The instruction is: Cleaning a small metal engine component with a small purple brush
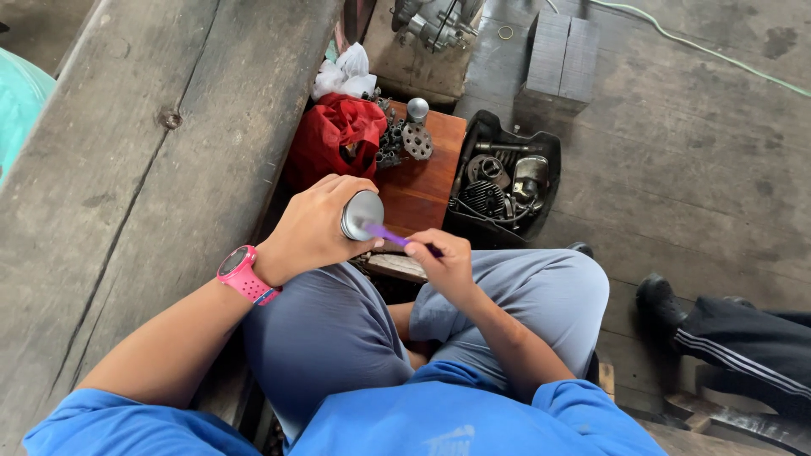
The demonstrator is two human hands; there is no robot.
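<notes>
The person sits with knees bent, in grey trousers and a blue shirt, viewed from above.

Left hand (317, 224): wrapped around a round grey metal cylinder with a flat, dull end face (361, 215). The fingers are curled closed about its side wall, and the flat face points toward the right hand. A pink wristwatch (243, 274) sits on the left wrist.

Right hand (445, 260): fingers pinched shut on the dark handle end of a slim purple-handled brush (390, 237). The purple end of the brush reaches up and left and touches the flat face of the cylinder, near its lower edge. Whether bristles are present at that tip cannot be told.

The cylinder is held in the air above the person's left thigh, just in front of a small reddish-brown wooden counter (422, 190).

On the counter: a heap of small dark metal parts, with a round perforated metal disc (417, 140) and a shiny metal ball-topped piece (417, 108) beside it. A crumpled red cloth bag (338, 135) lies to the left of these, with a white plastic bag (346, 74) behind it.

To the right of the counter, a black plastic tray (551, 152) holds greasy metal engine parts.

At the right edge, another person's black shoe (657, 304) and a dark trouser leg with white stripes (752, 346) rest on the plank floor.
</notes>
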